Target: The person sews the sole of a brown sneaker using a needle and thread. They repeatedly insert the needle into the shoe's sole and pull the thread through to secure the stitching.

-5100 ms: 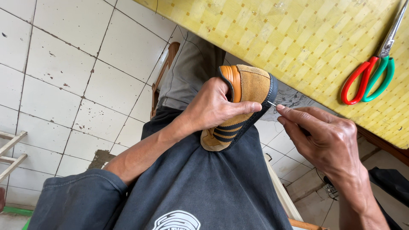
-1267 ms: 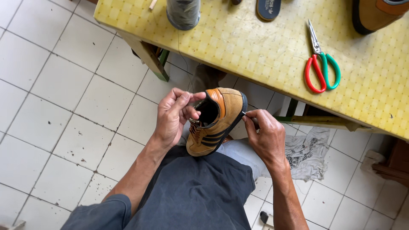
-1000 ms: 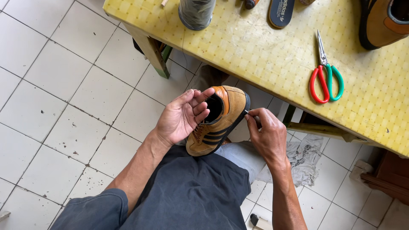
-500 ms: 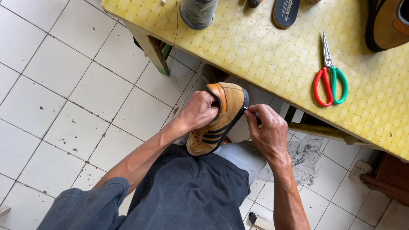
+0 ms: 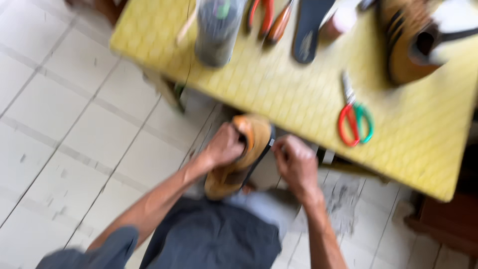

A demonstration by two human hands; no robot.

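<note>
- The frame is motion-blurred, so fine detail is lost.
- The tan shoe [image 5: 244,159] sits on the person's lap, just below the near edge of the yellow desk [image 5: 279,94].
- The left hand [image 5: 224,147] has its grip clamped on the shoe's upper edge, fingers curled over the opening.
- The right hand [image 5: 295,162] is pinched together at the shoe's dark sole edge; whatever it holds is too blurred to tell.
- Above the shoe, on the desk, lie red-and-green scissors [image 5: 354,119], a dark insole [image 5: 308,30], a grey tin [image 5: 216,30] and a second tan shoe [image 5: 413,42].
</note>
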